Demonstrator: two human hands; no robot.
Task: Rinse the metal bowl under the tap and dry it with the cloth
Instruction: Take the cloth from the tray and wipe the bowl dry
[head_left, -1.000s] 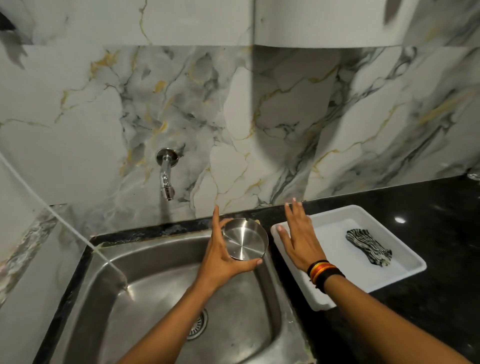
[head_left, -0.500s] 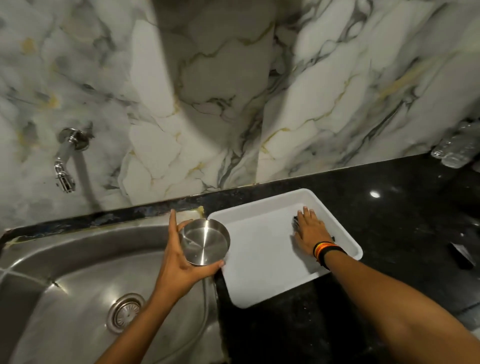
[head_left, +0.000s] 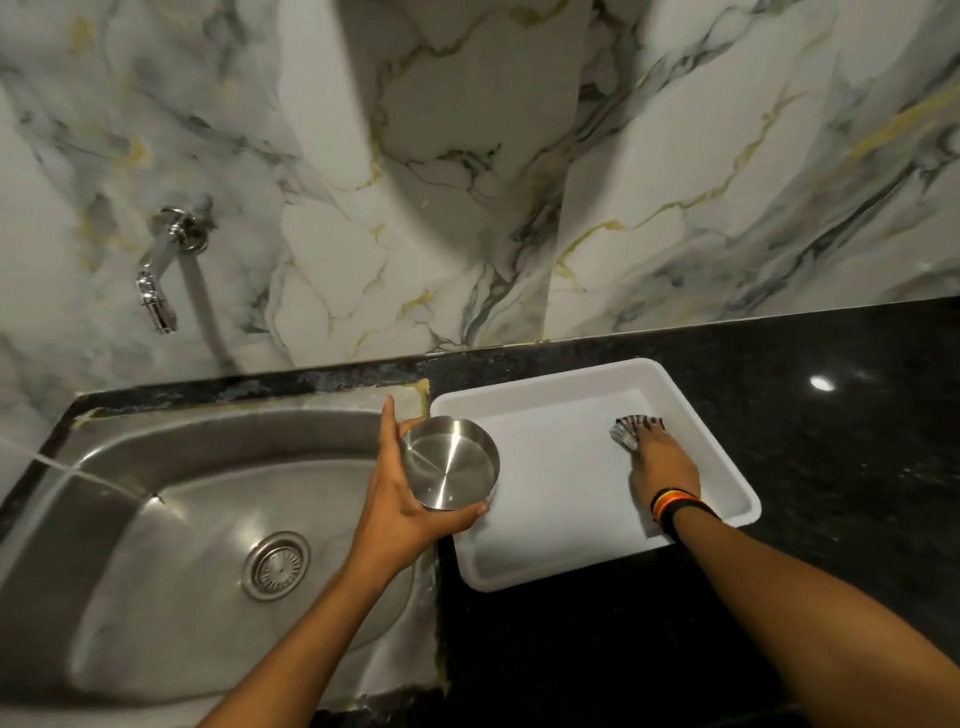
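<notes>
My left hand (head_left: 397, 499) grips a small round metal bowl (head_left: 449, 465), tilted with its inside facing me, above the right rim of the steel sink (head_left: 130, 545). The chrome tap (head_left: 161, 270) sticks out of the marble wall at the far left; no water runs from it. My right hand (head_left: 662, 465) lies inside the white tray (head_left: 545, 561) with its fingers closed over the striped black-and-white cloth (head_left: 623, 431), most of which is hidden under the hand.
A black granite counter (head_left: 831, 467) surrounds the tray and extends to the right. The sink drain (head_left: 278, 564) sits in the basin's middle. A marble wall rises behind. A thin white hose (head_left: 52, 462) crosses the sink's left corner.
My right hand went from hovering beside the bowl to the far side of the tray and came down on the cloth. The left hand kept holding the bowl. My view swung right.
</notes>
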